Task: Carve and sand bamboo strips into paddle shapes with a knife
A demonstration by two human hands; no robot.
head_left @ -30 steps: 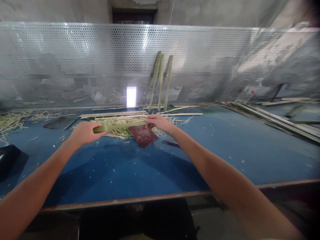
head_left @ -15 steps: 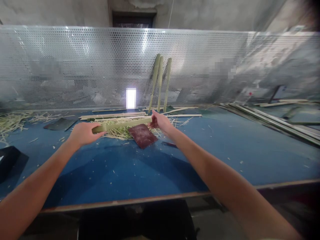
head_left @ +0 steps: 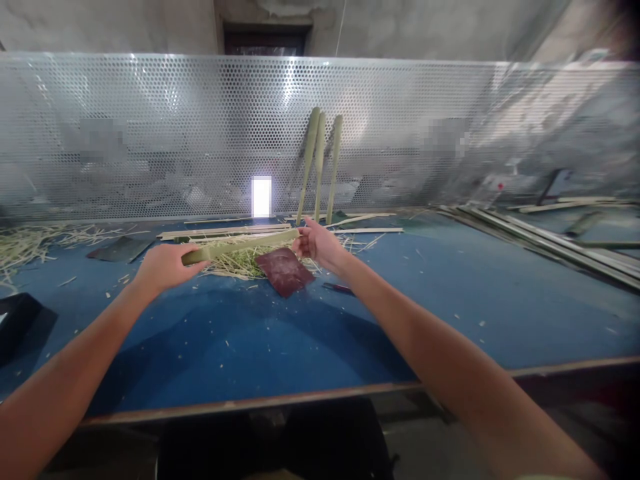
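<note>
Strip (head_left: pixel 245 245), pale green and bamboo-like, runs between the two hands, raised above the shavings (head_left: pixel 233 267) on the blue tabletop (head_left: pixel 240 353), its slim end higher than its thick one; the left hand (head_left: pixel 163 267) is closed round that thick end, thumb lying along it; the right hand (head_left: pixel 320 247) is at the slim end, palm partly turned up and fingers loosely bent, though I cannot tell whether they pinch the tip or only touch it; just below that hand lies a reddish-brown sheet (head_left: pixel 285 272), one corner toward the person, over the edge of the shavings; a thin dark tool (head_left: pixel 336 287) shows beside the right forearm, partly hidden by it; behind the shavings lie flat pale slats (head_left: pixel 230 231); beyond them three green sticks (head_left: pixel 320 160) lean upright against a perforated metal screen (head_left: pixel 165 133), broader toward the top; a dark sheet (head_left: pixel 117 249) lies beyond the left hand, and long strips (head_left: pixel 540 240) stretch along the right side.
</note>
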